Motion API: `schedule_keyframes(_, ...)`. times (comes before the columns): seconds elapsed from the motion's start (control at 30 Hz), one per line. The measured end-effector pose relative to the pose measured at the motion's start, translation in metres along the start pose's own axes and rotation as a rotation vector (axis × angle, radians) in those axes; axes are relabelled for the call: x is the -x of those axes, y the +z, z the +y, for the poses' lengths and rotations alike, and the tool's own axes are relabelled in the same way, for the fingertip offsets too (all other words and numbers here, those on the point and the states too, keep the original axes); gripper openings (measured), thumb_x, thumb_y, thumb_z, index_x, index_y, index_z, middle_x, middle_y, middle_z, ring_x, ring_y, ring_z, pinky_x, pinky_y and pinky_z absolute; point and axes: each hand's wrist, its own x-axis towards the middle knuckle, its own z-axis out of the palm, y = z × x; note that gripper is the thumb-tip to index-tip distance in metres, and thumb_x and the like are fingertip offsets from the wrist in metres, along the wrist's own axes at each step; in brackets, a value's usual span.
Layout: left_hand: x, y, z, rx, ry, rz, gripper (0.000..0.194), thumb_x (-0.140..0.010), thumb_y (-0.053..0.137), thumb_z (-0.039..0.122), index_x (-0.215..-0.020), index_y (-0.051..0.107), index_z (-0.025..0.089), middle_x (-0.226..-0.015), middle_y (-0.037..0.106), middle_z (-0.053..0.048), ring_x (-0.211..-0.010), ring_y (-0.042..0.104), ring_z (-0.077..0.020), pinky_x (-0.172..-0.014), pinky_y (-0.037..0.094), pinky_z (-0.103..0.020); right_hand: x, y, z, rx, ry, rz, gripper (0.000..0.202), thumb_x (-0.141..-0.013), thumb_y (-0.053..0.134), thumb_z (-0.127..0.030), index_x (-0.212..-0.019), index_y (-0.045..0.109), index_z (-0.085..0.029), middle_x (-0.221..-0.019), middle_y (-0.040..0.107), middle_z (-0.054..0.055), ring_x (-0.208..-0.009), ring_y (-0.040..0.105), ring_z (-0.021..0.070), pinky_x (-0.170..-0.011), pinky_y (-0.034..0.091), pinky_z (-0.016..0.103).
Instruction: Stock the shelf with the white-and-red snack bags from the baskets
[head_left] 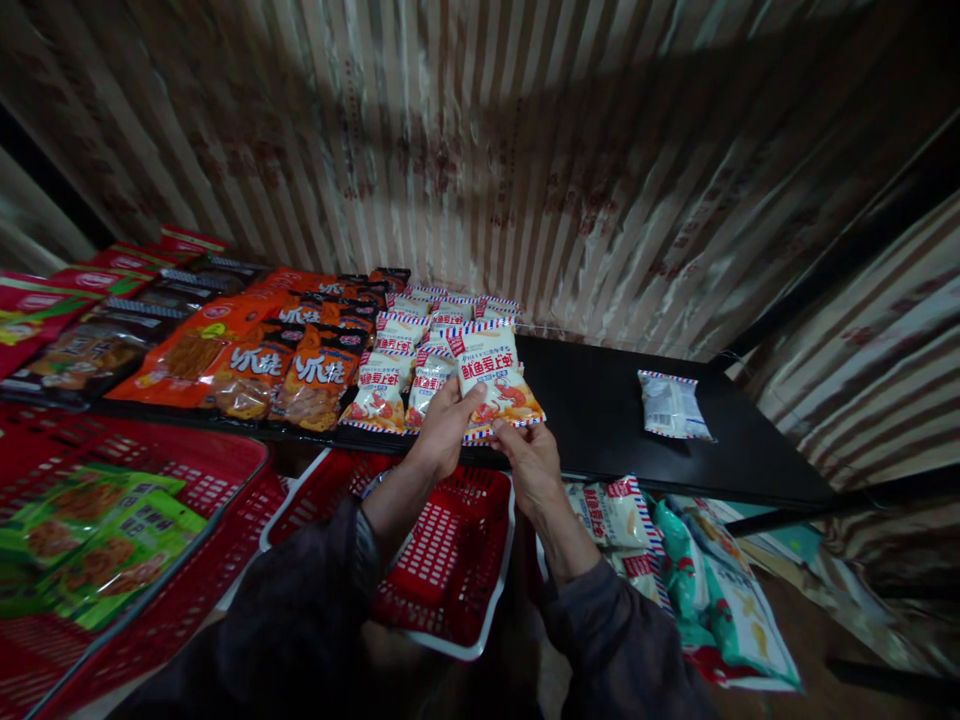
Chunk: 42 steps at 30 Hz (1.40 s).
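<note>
A white snack bag [491,372] with red lettering and a striped edge is held upright at the front of the black shelf [585,400]. My left hand [444,428] grips its lower left side, thumb on the front. At its bottom right edge, my right hand [531,458] pinches the bag between thumb and fingers. Several matching white bags [381,385] lie in rows just left of and behind the held one. Farther right on the shelf, a single bag [671,405] lies with its pale printed back up.
Orange snack packs [319,370] and dark packs [97,345] fill the shelf's left part. Below are a red basket [487,560], a larger red basket [232,450] with green packs [112,540], and white and teal bags [742,610] at the lower right. Striped sheeting [450,150] hangs behind.
</note>
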Motion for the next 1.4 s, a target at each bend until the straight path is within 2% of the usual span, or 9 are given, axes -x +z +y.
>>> schedule_keyframes(0.17,0.003,0.002,0.0,-0.062,0.077,-0.039,0.043,-0.069,0.079,0.028,-0.105,0.058,0.019,-0.103,0.071,-0.004,-0.103,0.064,-0.0226,-0.099,0.044,-0.04,0.003,0.001,0.002,0.021,-0.057,0.002,0.034,-0.057,0.08,-0.033,-0.082,0.063,-0.018,-0.063,0.066,-0.004,-0.052,0.054,0.0098,-0.053,0.046,0.024)
schedule_keyframes(0.3,0.001,0.0,-0.001,-0.055,0.039,-0.011,0.042,-0.066,0.08,0.027,-0.101,0.058,0.018,-0.097,0.071,-0.004,-0.098,0.065,-0.0232,-0.095,0.046,-0.042,0.003,0.002,-0.001,0.054,-0.044,-0.017,0.034,-0.058,0.079,-0.036,-0.083,0.063,-0.019,-0.063,0.065,-0.005,-0.054,0.055,0.0106,-0.054,0.047,0.024)
schedule_keyframes(0.43,-0.002,-0.005,0.001,-0.007,0.029,0.011,0.047,-0.063,0.083,0.027,-0.101,0.058,0.017,-0.098,0.072,-0.006,-0.102,0.065,-0.0249,-0.097,0.046,-0.042,0.001,-0.003,-0.005,-0.015,-0.087,-0.059,0.031,-0.066,0.076,-0.042,-0.084,0.062,-0.021,-0.073,0.066,-0.004,-0.061,0.057,0.0098,-0.059,0.048,0.023)
schedule_keyframes(0.53,-0.002,-0.006,0.001,0.003,0.019,0.001,0.049,-0.062,0.083,0.026,-0.102,0.058,0.017,-0.1,0.072,-0.006,-0.103,0.065,-0.0254,-0.097,0.045,-0.043,-0.002,-0.008,-0.005,-0.043,-0.109,-0.03,0.031,-0.07,0.075,-0.046,-0.079,0.061,-0.021,-0.068,0.062,-0.006,-0.057,0.053,0.008,-0.057,0.045,0.021)
schedule_keyframes(0.67,0.0,-0.006,0.002,-0.007,0.021,0.002,0.046,-0.063,0.083,0.027,-0.101,0.06,0.017,-0.099,0.072,-0.006,-0.102,0.065,-0.0255,-0.098,0.045,-0.045,-0.004,-0.011,-0.001,-0.043,-0.116,-0.026,0.034,-0.068,0.077,-0.049,-0.076,0.06,-0.021,-0.064,0.059,-0.006,-0.056,0.05,0.0085,-0.055,0.041,0.022)
schedule_keyframes(0.87,0.002,-0.005,0.005,-0.01,0.02,-0.036,0.046,-0.062,0.083,0.026,-0.103,0.062,0.017,-0.103,0.073,-0.006,-0.112,0.062,-0.0269,-0.102,0.043,-0.044,-0.004,-0.011,-0.001,-0.001,-0.132,0.027,0.035,-0.064,0.079,-0.047,-0.067,0.057,-0.02,-0.057,0.054,-0.008,-0.053,0.045,0.0082,-0.053,0.037,0.022)
schedule_keyframes(1.0,0.003,-0.004,0.008,0.01,0.005,-0.065,0.047,-0.065,0.083,0.032,-0.105,0.062,0.018,-0.106,0.073,-0.007,-0.114,0.062,-0.0272,-0.103,0.042,-0.044,-0.003,-0.01,-0.003,0.032,-0.153,0.05,0.036,-0.061,0.079,-0.045,-0.06,0.053,-0.02,-0.052,0.049,-0.009,-0.052,0.043,0.0082,-0.053,0.037,0.022)
schedule_keyframes(1.1,0.002,-0.005,0.009,0.02,-0.009,-0.062,0.047,-0.068,0.081,0.037,-0.107,0.063,0.018,-0.106,0.073,-0.008,-0.113,0.063,-0.0272,-0.103,0.043,-0.043,-0.003,-0.009,-0.004,0.044,-0.163,0.043,0.034,-0.062,0.077,-0.042,-0.059,0.051,-0.02,-0.052,0.048,-0.009,-0.052,0.043,0.0082,-0.053,0.037,0.022)
schedule_keyframes(1.4,-0.002,-0.01,0.013,-0.026,0.006,-0.045,0.041,-0.072,0.077,0.039,-0.105,0.064,0.019,-0.105,0.073,-0.007,-0.106,0.066,-0.0252,-0.098,0.047,-0.041,0.0,-0.01,-0.002,0.146,-0.187,0.029,0.031,-0.065,0.071,-0.039,-0.058,0.047,-0.021,-0.054,0.047,-0.008,-0.052,0.038,0.0087,-0.052,0.034,0.022)
